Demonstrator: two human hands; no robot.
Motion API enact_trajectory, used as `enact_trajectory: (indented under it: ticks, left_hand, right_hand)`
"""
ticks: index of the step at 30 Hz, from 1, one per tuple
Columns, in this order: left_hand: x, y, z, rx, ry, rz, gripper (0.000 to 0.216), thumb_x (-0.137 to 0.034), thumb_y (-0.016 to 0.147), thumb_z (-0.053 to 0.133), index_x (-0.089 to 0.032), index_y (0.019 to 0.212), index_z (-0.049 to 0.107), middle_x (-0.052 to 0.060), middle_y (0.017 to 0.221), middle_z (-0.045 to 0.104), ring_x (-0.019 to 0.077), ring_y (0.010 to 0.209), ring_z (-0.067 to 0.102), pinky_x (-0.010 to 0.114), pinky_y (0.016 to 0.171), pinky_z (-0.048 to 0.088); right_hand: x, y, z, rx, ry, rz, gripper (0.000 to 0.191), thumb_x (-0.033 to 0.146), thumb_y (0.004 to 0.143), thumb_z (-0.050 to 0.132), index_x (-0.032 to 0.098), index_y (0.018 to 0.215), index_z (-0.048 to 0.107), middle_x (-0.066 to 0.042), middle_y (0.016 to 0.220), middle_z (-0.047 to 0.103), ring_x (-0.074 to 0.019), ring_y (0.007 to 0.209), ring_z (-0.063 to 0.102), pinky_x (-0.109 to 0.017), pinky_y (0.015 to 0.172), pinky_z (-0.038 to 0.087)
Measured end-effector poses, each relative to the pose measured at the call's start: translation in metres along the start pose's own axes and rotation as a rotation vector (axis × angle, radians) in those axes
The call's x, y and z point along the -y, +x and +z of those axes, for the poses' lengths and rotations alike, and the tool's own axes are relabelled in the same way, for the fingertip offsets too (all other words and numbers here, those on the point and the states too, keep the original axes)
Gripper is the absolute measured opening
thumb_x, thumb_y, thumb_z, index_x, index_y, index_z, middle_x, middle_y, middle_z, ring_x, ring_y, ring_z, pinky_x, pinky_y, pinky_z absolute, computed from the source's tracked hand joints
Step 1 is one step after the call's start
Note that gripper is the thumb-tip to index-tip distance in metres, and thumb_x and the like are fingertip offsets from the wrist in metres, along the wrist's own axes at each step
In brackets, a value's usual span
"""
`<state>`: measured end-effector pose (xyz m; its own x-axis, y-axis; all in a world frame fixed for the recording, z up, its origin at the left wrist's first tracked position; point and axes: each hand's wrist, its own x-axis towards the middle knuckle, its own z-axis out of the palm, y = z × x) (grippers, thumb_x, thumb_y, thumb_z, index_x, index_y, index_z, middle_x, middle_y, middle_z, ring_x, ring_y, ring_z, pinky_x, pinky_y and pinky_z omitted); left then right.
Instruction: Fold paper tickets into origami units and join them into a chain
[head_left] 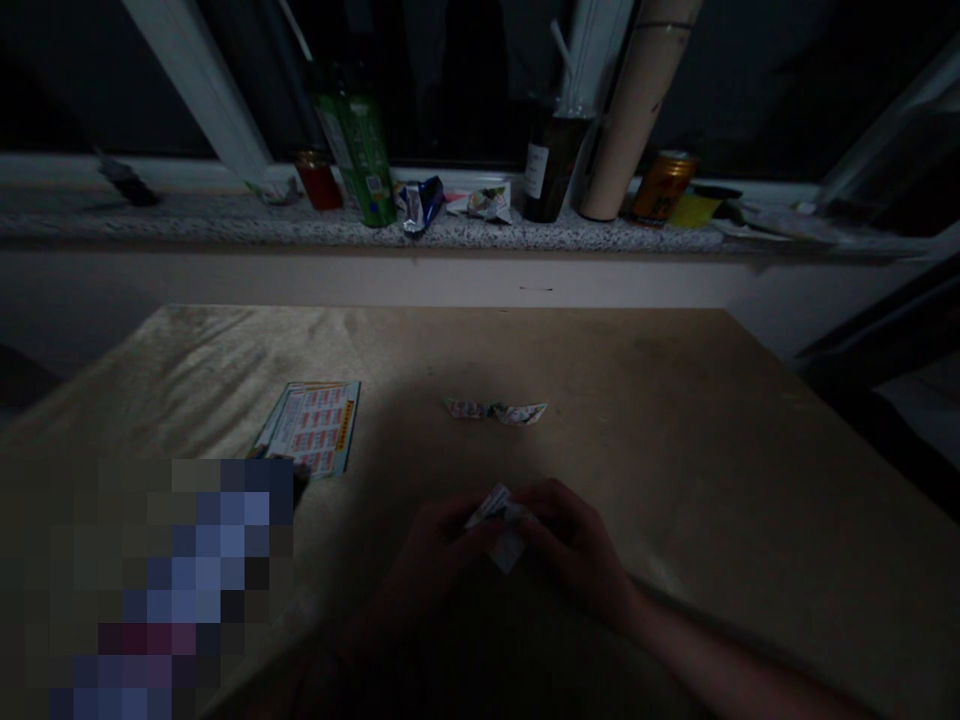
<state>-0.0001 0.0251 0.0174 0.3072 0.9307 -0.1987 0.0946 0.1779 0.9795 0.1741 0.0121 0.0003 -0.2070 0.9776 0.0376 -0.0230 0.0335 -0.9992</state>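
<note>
Both hands meet low in the middle of the head view, over the near part of the table (645, 400). Between them is a small folded piece of printed paper (507, 548), pale with some dark print. My left hand (442, 540) grips its left side, fingers closed. My right hand (571, 530) pinches the paper at its upper right, fingers bent over it. Beyond the hands lies a folded paper strip (495, 411) with coloured print, narrow at its middle. The dim light hides the fine folds.
A stack of printed cards (319, 425) lies left on the table, beside a pixelated patch. On the granite windowsill (465, 235) stand a green container (364, 150), a red jar (319, 180), a dark cup (551, 165), a cardboard tube (637, 110) and an orange can (664, 187).
</note>
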Motion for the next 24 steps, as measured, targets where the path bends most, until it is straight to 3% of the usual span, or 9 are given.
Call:
enact_trajectory:
  ticks: [6, 11, 16, 24]
  left_hand:
    - [0.0004, -0.0002, 0.0, 0.024, 0.047, -0.041, 0.021, -0.03, 0.077, 0.059, -0.018, 0.087, 0.073, -0.001, 0.079, 0.072, 0.0193, 0.073, 0.063, 0.024, 0.066, 0.046]
    - [-0.0022, 0.0001, 0.001, 0.006, 0.086, -0.061, 0.021, -0.031, 0.078, 0.059, -0.018, 0.082, 0.074, -0.001, 0.072, 0.071, 0.0183, 0.068, 0.063, 0.023, 0.062, 0.045]
    - [-0.0031, -0.0005, 0.002, -0.028, 0.11, -0.06, 0.021, -0.032, 0.078, 0.058, -0.018, 0.081, 0.074, -0.001, 0.07, 0.071, 0.018, 0.067, 0.062, 0.022, 0.06, 0.045]
    - [-0.0054, -0.002, 0.004, -0.098, 0.167, -0.094, 0.024, -0.035, 0.077, 0.058, -0.017, 0.076, 0.074, -0.002, 0.068, 0.07, 0.0184, 0.065, 0.062, 0.021, 0.058, 0.045]
  right_hand:
    - [0.002, -0.0005, 0.0015, 0.037, 0.07, 0.05, 0.021, 0.03, 0.084, 0.058, 0.021, 0.103, 0.054, -0.002, 0.081, 0.067, -0.015, 0.073, 0.064, -0.026, 0.064, 0.051]
    - [0.0026, 0.0007, 0.0007, 0.027, 0.01, 0.074, 0.022, 0.031, 0.083, 0.057, 0.023, 0.103, 0.059, -0.004, 0.092, 0.068, -0.0157, 0.078, 0.065, -0.027, 0.067, 0.052]
    - [0.0028, 0.0029, 0.0006, 0.034, -0.029, 0.062, 0.019, 0.035, 0.082, 0.057, 0.022, 0.091, 0.067, -0.003, 0.087, 0.069, -0.0165, 0.077, 0.065, -0.027, 0.068, 0.052]
    - [0.0033, 0.0042, 0.0012, -0.055, -0.041, 0.103, 0.02, 0.038, 0.08, 0.059, 0.02, 0.084, 0.066, -0.002, 0.074, 0.068, -0.0153, 0.068, 0.064, -0.025, 0.061, 0.051]
